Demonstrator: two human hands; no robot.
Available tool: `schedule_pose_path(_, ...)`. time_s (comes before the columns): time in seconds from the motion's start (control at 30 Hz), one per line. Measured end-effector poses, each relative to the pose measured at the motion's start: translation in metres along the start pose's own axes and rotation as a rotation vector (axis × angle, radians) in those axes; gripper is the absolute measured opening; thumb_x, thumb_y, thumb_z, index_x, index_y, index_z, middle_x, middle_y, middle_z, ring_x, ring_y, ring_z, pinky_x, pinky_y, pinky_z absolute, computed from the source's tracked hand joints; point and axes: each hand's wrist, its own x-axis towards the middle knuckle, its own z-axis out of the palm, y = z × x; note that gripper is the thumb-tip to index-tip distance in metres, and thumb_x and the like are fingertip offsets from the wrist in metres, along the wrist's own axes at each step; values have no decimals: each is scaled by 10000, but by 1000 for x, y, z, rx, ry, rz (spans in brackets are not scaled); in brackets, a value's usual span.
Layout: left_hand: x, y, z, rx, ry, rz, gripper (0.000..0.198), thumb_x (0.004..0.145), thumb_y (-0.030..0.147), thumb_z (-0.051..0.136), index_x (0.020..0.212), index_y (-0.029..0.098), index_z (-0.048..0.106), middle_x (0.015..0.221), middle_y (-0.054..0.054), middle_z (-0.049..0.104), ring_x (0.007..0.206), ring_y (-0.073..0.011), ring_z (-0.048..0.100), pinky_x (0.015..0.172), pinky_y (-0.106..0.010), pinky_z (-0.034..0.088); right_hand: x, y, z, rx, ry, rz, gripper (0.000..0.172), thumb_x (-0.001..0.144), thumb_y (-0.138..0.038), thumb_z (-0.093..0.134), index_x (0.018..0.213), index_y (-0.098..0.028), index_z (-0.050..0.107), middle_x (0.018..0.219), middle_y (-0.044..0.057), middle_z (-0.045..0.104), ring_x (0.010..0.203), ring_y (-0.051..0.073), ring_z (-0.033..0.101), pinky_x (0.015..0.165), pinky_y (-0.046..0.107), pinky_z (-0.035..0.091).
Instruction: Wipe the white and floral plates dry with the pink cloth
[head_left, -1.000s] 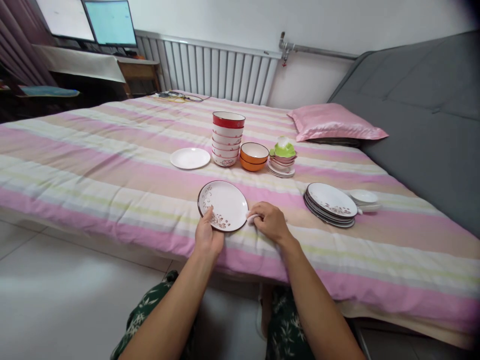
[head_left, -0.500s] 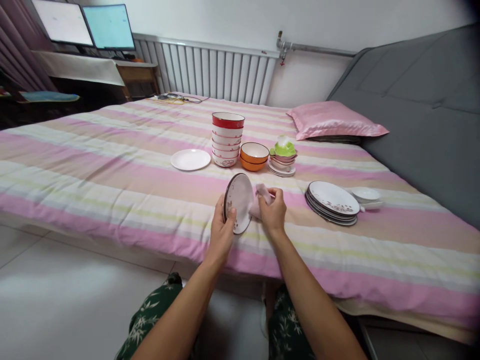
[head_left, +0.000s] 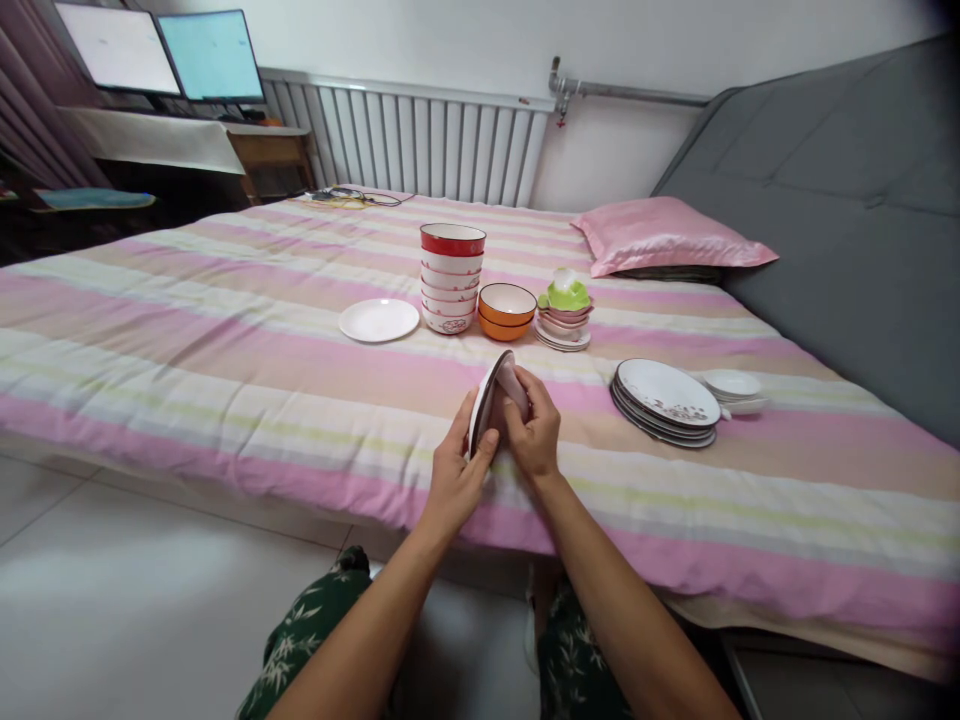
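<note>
My left hand [head_left: 459, 468] grips the lower left rim of a dark-edged white plate [head_left: 486, 405], which is tilted nearly on edge above the bed. In my right hand [head_left: 534, 428] is a pale pink cloth [head_left: 513, 388], pressed against the plate's right-hand face and upper rim. The cloth and fingers hide part of that face. To the right lies a stack of dark-rimmed white plates [head_left: 664, 392] with a floral print. Beyond my hands stand two orange bowls [head_left: 507, 328] and a tall stack of white bowls [head_left: 451, 295] topped by a red one.
A single white plate [head_left: 379, 320] lies left of the bowls. Small dishes with a green leaf-shaped one [head_left: 566, 295] are piled right of them. Small white dishes [head_left: 733, 384] sit behind the plate stack. A pink pillow [head_left: 667, 235] rests by the grey headboard [head_left: 817, 180].
The plate has turned more edge-on and shifted slightly right. My right hand has brought the cloth up against its face near the upper rim.
</note>
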Motion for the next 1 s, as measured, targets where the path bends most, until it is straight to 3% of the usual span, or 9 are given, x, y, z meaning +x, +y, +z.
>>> schedule_pose_path(0.17,2,2,-2,-100,58,-44,479,728,136,690,1187,243,603,1327,-19,555,1288,-168,437,1096,-243,273,-6,-11,-1,-52,-123,-186,477,859,-160,396,1327,-217,468,1357,84,509,1272,215,454,1059,430,387)
schedule_pose_path(0.4,7,10,-7,-128,123,-23,390,752,104,664,1126,214,643,1321,-38,561,1287,-149,436,1086,-201,273,-16,-18,6,-45,-191,-371,507,854,-116,387,1346,-213,458,1348,106,519,1258,216,474,1021,451,430)
schedule_pose_path(0.5,9,11,-10,-173,179,-44,331,769,122,654,1090,202,660,1277,-49,596,1263,-151,465,1075,-194,290,-22,-19,9,-54,-211,-375,499,819,-106,399,1283,-230,533,1296,90,569,1206,213,526,980,450,467)
schedule_pose_path(0.63,12,8,-17,-121,147,-61,235,814,282,623,1025,196,679,1152,-58,666,1143,-185,573,1017,-255,399,-29,-16,11,-45,-260,-382,488,768,-78,417,1177,-250,621,1195,49,642,1136,192,575,943,420,500)
schedule_pose_path(0.73,13,4,-20,-104,158,-74,272,832,374,586,1004,183,679,1119,-71,676,1109,-194,592,960,-266,454,-31,-16,9,-23,-300,-392,440,746,-56,436,1055,-247,685,1112,29,684,1065,170,608,901,368,525)
schedule_pose_path(0.9,15,3,-18,-183,194,-124,297,821,396,594,1014,181,662,1055,-66,693,968,-184,649,828,-257,518,-31,-15,1,-101,-426,-385,365,720,-36,452,850,-247,720,1035,9,714,987,155,631,852,324,533)
schedule_pose_path(1.0,16,3,-15,-157,235,-100,277,829,389,583,985,176,666,1062,-56,692,991,-168,633,849,-238,500,-32,-12,-4,-146,-453,-410,335,685,-6,466,784,-219,705,1019,25,719,979,161,633,845,312,525)
